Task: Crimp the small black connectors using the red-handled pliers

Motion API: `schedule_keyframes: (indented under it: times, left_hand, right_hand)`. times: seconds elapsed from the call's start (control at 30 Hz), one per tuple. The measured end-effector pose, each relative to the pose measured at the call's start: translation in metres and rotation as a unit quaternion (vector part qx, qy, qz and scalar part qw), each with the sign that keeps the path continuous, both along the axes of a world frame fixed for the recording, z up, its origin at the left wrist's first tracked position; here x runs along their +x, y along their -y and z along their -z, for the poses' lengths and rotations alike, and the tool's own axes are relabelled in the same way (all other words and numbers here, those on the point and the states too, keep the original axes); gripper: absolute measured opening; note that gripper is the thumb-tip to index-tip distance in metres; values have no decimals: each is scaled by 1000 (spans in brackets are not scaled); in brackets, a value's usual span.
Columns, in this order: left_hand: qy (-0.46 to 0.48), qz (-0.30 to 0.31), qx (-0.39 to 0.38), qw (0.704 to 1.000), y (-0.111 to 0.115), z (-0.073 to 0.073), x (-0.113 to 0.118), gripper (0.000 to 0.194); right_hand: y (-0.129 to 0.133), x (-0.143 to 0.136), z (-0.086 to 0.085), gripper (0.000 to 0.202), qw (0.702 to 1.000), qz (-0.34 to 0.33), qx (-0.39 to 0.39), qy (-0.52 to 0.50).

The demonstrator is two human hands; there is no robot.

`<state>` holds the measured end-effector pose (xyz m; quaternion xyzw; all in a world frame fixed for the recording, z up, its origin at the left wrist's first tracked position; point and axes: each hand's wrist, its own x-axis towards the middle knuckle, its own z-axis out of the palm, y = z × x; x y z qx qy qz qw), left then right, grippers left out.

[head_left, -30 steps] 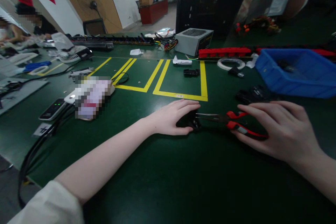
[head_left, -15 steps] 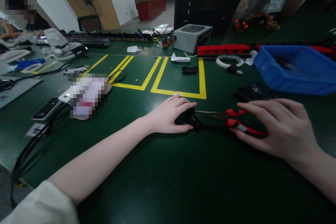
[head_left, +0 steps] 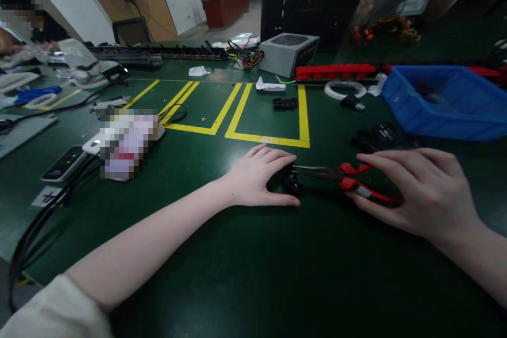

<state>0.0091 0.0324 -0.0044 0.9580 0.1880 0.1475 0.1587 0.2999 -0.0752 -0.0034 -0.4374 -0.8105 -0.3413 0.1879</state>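
Observation:
My right hand (head_left: 430, 190) grips red-and-black handled long-nose pliers (head_left: 344, 177), their handles spread apart. The metal jaws point left and their tips meet a small black part (head_left: 292, 179), whose exact kind I cannot make out. Around the left side of this part lies my left hand (head_left: 259, 177), thumb and fingers spread. Its index finger is at the part's upper edge, and the thumb reaches out below, seemingly apart from it. The hand partly hides the black part. A similar black piece (head_left: 285, 103) lies farther back inside a yellow-taped rectangle (head_left: 269, 140).
Right of centre are a blue bin (head_left: 443, 116), more black parts (head_left: 376, 137) and a white ring (head_left: 345, 90). A grey power supply (head_left: 287, 55) stands behind. Leftward lie a phone (head_left: 129, 148) and black cables (head_left: 43, 227). A person (head_left: 47, 26) sits far left.
My left thumb has moved down and outward, away from the black part. The pliers remain at the part with little movement. The whole view has shifted slightly.

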Motion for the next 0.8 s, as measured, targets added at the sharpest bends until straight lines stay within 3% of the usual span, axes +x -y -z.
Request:
schedule_keyframes:
  times: [0.23, 0.6, 0.8]
  left_hand:
    - [0, -24, -10, 1000, 7, -1, 4, 68]
    - [85, 37, -104, 990, 4, -3, -1, 69]
    - [97, 57, -117, 987, 3, -2, -2, 68]
  right_hand:
    - [1, 0, 0, 47, 1000, 0, -3, 3]
    - [3, 0, 0, 50, 1000, -12, -9, -10]
    - [2, 0, 0, 49, 1000, -9, -16, -15]
